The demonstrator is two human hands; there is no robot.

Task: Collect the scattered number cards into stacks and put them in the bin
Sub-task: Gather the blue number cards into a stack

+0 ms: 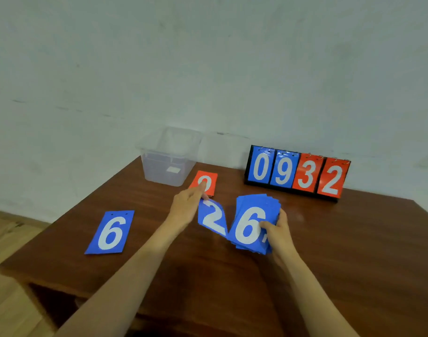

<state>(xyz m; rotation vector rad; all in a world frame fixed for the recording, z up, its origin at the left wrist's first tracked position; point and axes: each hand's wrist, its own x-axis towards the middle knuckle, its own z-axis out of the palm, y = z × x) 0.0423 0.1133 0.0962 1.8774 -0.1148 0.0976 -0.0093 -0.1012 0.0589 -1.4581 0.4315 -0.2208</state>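
My right hand [278, 231] grips a stack of blue number cards [253, 221] with a 6 on top, held just above the table. My left hand [187, 206] pinches the top edge of a blue 2 card [211, 220] right beside that stack. Behind the left fingertips a red card [208, 180] lies flat, its digit partly hidden. A lone blue 6 card [110, 232] lies at the left of the table. The clear plastic bin [168, 156] stands at the back left corner with something pale on its floor.
A black flip scoreboard [298, 173] reading 0 9 3 2 stands at the back right of the brown wooden table [354, 251]. A pale wall rises close behind it. The table's left and front edges drop to a wooden floor [9, 239].
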